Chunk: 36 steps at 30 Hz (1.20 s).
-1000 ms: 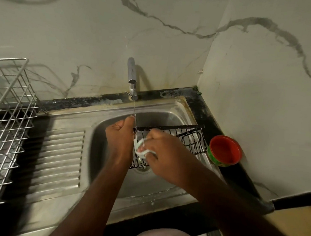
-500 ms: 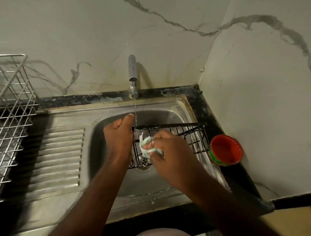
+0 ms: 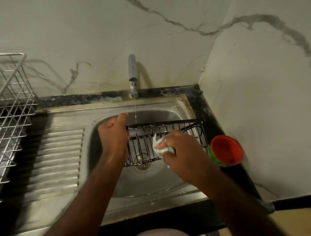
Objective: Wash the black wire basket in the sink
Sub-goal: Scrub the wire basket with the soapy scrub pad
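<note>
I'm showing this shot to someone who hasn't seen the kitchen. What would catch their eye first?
Two hands over the sink: the left hand grips the black wire basket at its left end under the tap's thin stream, while the right hand holds a pale scrubbing cloth against its wires. A red-and-green bowl sits on the counter to the right.

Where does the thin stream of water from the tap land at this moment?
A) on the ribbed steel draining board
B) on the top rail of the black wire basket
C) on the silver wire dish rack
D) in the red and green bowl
B: the thin water stream from the chrome tap meets the black wire basket at its top rail, near the left hand.
</note>
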{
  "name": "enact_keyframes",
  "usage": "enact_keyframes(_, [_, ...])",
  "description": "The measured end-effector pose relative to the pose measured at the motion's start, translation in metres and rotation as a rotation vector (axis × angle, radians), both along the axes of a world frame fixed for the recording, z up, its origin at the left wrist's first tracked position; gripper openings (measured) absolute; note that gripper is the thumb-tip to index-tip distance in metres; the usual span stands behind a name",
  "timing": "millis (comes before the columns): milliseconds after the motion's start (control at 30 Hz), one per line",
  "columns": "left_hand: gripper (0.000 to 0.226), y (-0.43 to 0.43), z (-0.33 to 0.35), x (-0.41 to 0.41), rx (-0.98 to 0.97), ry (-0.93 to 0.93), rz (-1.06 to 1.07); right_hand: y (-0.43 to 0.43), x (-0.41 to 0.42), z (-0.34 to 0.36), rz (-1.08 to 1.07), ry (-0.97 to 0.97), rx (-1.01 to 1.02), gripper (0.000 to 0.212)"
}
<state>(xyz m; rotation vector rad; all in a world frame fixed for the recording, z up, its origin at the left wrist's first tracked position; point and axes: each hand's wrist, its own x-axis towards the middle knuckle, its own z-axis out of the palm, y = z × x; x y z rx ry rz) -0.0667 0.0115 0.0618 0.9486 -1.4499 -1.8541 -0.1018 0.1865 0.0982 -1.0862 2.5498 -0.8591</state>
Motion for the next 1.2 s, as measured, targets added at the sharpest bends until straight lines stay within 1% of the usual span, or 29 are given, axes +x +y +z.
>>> enact_keyframes(67, [0.034, -0.003, -0.002, 0.002, -0.004, -0.009, 0.015, 0.008, 0.0, 0.0, 0.059, -0.117, 0.09, 0.018])
enact_keyframes(100, [0.029, -0.004, -0.002, 0.003, -0.016, -0.013, 0.02, 0.011, -0.003, 0.001, 0.05, -0.184, 0.105, 0.017])
enact_keyframes(167, [0.026, -0.005, -0.004, 0.003, -0.029, -0.009, 0.015, 0.012, -0.012, 0.005, -0.063, -0.272, 0.017, 0.016])
enact_keyframes(267, [0.035, -0.004, -0.006, 0.002, -0.011, 0.004, -0.012, 0.008, -0.027, 0.009, -0.263, -0.192, -0.159, 0.015])
enact_keyframes(333, [0.04, -0.003, -0.006, 0.001, 0.001, 0.003, -0.021, 0.005, -0.029, 0.004, -0.298, -0.143, -0.178, 0.015])
enact_keyframes(433, [0.04, -0.005, -0.011, 0.002, 0.018, -0.004, -0.001, 0.009, -0.02, -0.006, -0.248, -0.124, -0.083, 0.013])
enact_keyframes(533, [0.037, -0.012, -0.017, 0.003, 0.025, -0.024, 0.047, 0.024, -0.016, -0.007, -0.151, -0.263, 0.083, 0.013])
enact_keyframes(567, [0.037, -0.014, -0.018, 0.004, 0.029, -0.028, 0.048, 0.03, -0.019, -0.006, -0.145, -0.316, 0.101, 0.014])
enact_keyframes(633, [0.036, -0.017, -0.02, 0.005, 0.04, -0.026, 0.043, 0.04, -0.028, 0.0, -0.214, -0.357, 0.03, 0.016])
enact_keyframes(700, [0.035, -0.019, -0.021, 0.006, 0.064, -0.015, 0.04, 0.046, -0.042, 0.006, -0.372, -0.36, -0.172, 0.014])
enact_keyframes(767, [0.033, -0.02, -0.024, 0.005, 0.085, -0.015, 0.046, 0.053, -0.058, 0.01, -0.517, -0.416, -0.382, 0.011])
enact_keyframes(833, [0.032, -0.019, -0.028, 0.006, 0.093, -0.027, 0.042, 0.061, -0.073, 0.01, -0.579, -0.506, -0.424, 0.011])
enact_keyframes(967, [0.033, -0.024, -0.036, 0.01, 0.111, -0.017, 0.013, 0.074, -0.094, -0.001, -0.518, -0.798, -0.426, 0.017])
enact_keyframes(1033, [0.021, -0.033, -0.041, 0.014, 0.138, -0.018, -0.014, 0.076, -0.098, -0.002, -0.481, -0.937, -0.51, 0.02])
enact_keyframes(1067, [0.021, -0.038, -0.046, 0.015, 0.151, -0.023, -0.026, 0.077, -0.099, -0.002, -0.445, -1.003, -0.553, 0.02])
enact_keyframes(1133, [0.027, -0.046, -0.051, 0.017, 0.199, -0.02, -0.062, 0.075, -0.1, 0.001, -0.379, -1.089, -0.593, 0.022])
enact_keyframes(1167, [0.026, -0.049, -0.053, 0.017, 0.236, 0.002, -0.085, 0.073, -0.1, 0.003, -0.343, -1.108, -0.601, 0.033])
enact_keyframes(1200, [0.02, -0.052, -0.056, 0.016, 0.272, 0.029, -0.108, 0.071, -0.1, 0.004, -0.306, -1.114, -0.611, 0.049])
